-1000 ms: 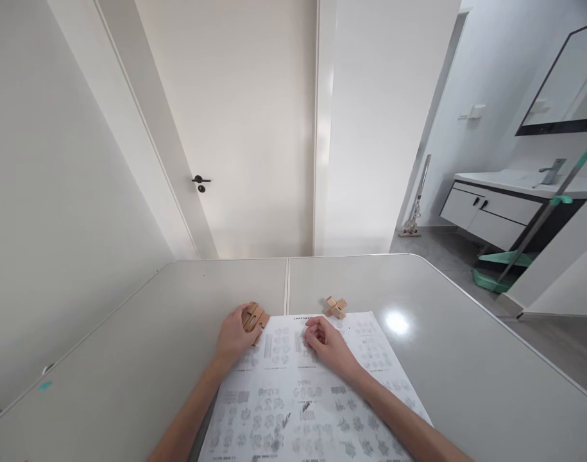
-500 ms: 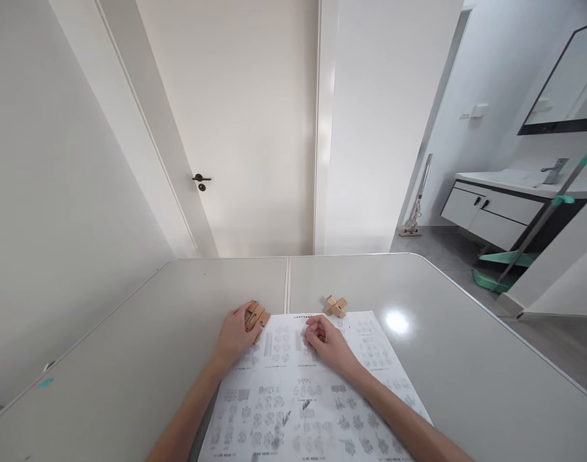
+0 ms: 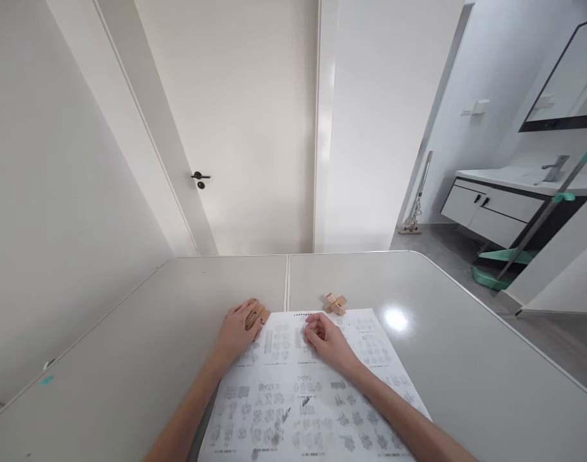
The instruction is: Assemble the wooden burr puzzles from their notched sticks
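Observation:
My left hand (image 3: 238, 330) rests on the grey table (image 3: 129, 359) at the top left corner of a printed sheet (image 3: 312, 391), its fingers curled over a small stack of wooden puzzle pieces (image 3: 257, 316). My right hand (image 3: 326, 339) lies on the sheet's upper part with its fingers curled in loosely; nothing shows in it. A small wooden cross-shaped puzzle (image 3: 336, 303) sits on the table just beyond the sheet's top edge, a short way past my right hand.
The table butts against a white wall and a closed white door with a dark handle (image 3: 200, 177). To the right the floor opens into a washroom with a vanity cabinet (image 3: 485, 208), a green dustpan and broom (image 3: 495, 269), and a mirror.
My left hand's fingers have closed a little further over the wooden pieces. The view has tipped slightly; my right hand stays where it was.

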A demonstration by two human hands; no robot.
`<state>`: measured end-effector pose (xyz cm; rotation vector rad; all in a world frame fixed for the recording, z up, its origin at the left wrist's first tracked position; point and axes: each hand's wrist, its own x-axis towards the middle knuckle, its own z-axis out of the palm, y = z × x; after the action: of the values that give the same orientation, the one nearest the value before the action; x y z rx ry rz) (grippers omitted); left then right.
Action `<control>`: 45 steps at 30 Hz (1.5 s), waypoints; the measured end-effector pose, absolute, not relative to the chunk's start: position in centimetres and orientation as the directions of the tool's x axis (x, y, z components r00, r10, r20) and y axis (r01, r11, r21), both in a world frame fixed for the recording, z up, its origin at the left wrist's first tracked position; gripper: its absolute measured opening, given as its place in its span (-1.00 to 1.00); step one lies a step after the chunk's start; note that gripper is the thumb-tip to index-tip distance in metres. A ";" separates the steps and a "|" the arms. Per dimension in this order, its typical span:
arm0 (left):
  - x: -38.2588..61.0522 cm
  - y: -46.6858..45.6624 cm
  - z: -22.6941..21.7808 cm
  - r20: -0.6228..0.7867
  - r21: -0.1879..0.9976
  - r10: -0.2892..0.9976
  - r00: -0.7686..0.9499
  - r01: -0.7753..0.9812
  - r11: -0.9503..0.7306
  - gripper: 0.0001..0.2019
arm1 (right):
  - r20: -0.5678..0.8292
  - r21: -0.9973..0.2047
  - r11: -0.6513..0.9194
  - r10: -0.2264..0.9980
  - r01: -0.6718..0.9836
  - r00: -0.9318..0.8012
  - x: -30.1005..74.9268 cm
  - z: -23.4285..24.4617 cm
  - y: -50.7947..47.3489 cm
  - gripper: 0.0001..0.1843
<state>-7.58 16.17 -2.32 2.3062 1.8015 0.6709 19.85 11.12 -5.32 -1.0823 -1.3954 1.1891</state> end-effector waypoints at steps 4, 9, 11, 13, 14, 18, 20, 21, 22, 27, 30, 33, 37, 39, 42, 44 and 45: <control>-7.7 16.3 -2.6 0.253 0.330 0.947 0.195 0.903 -0.274 -0.59 | 0.122 -0.992 0.127 0.983 0.027 -0.134 19.8 -5.5 11.2 -0.78; -8.0 16.5 -2.9 0.264 0.316 0.937 0.226 0.898 -0.306 -0.60 | 0.122 -0.992 0.127 0.984 0.030 -0.131 19.9 -5.5 11.2 -0.79; -8.0 16.5 -2.9 0.259 0.327 0.941 0.218 0.897 -0.297 -0.60 | 0.122 -0.992 0.126 0.983 0.025 -0.134 19.9 -5.5 11.2 -0.78; -8.0 16.5 -2.7 0.238 0.337 0.948 0.209 0.898 -0.283 -0.59 | 0.124 -0.991 0.129 0.983 0.026 -0.135 19.9 -5.5 11.2 -0.78; -7.9 16.4 -2.6 0.225 0.335 0.952 0.208 0.901 -0.276 -0.58 | 0.127 -0.991 0.132 0.983 0.028 -0.135 19.9 -5.5 11.2 -0.78; -7.7 16.2 -2.0 0.186 0.312 0.960 0.210 0.914 -0.261 -0.56 | 0.129 -0.991 0.133 0.983 0.028 -0.133 19.9 -5.3 11.2 -0.76; -7.7 16.1 -1.7 0.175 0.305 0.961 0.216 0.916 -0.262 -0.56 | 0.127 -0.991 0.131 0.983 0.021 -0.132 19.8 -5.2 11.2 -0.76; -7.6 16.0 -1.6 0.168 0.304 0.962 0.216 0.917 -0.259 -0.55 | 0.124 -0.992 0.128 0.983 0.021 -0.132 19.9 -5.1 11.1 -0.76; -7.6 16.0 -1.5 0.159 0.303 0.964 0.214 0.918 -0.254 -0.54 | 0.120 -0.992 0.124 0.984 0.022 -0.132 19.9 -5.0 11.1 -0.77; -7.4 15.9 -1.2 0.155 0.303 0.966 0.206 0.921 -0.245 -0.55 | 0.116 -0.992 0.120 0.984 0.027 -0.133 19.9 -4.9 11.0 -0.78; -7.5 15.9 -1.1 0.157 0.296 0.965 0.212 0.922 -0.250 -0.56 | 0.122 -0.992 0.126 0.983 0.024 -0.135 19.9 -4.9 11.1 -0.78; -7.6 15.9 -1.2 0.157 0.284 0.965 0.209 0.927 -0.246 -0.56 | 0.121 -0.992 0.126 0.983 0.027 -0.138 19.9 -4.8 11.0 -0.78; -7.9 16.0 -1.6 0.183 0.282 0.958 0.221 0.922 -0.266 -0.57 | 0.122 -0.992 0.126 0.983 0.023 -0.137 19.9 -4.9 11.1 -0.79; -8.0 16.1 -1.8 0.205 0.285 0.951 0.230 0.916 -0.283 -0.57 | 0.129 -0.991 0.133 0.983 0.023 -0.133 19.9 -5.1 11.2 -0.78; -8.1 16.2 -2.1 0.223 0.297 0.945 0.237 0.907 -0.298 -0.57 | 0.135 -0.990 0.137 0.983 0.012 -0.121 19.9 -5.2 11.2 -0.76; -8.2 16.3 -2.1 0.231 0.308 0.942 0.244 0.900 -0.309 -0.58 | 0.130 -0.991 0.131 0.985 -0.004 -0.112 19.9 -5.0 11.2 -0.73; -8.2 16.3 -2.1 0.236 0.315 0.939 0.249 0.895 -0.316 -0.58 | 0.125 -0.992 0.123 0.987 -0.018 -0.105 19.9 -4.9 11.2 -0.71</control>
<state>-8.19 16.31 -2.14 2.3891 1.7635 0.5834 19.88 11.20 -4.90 -1.0567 -1.3342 1.1974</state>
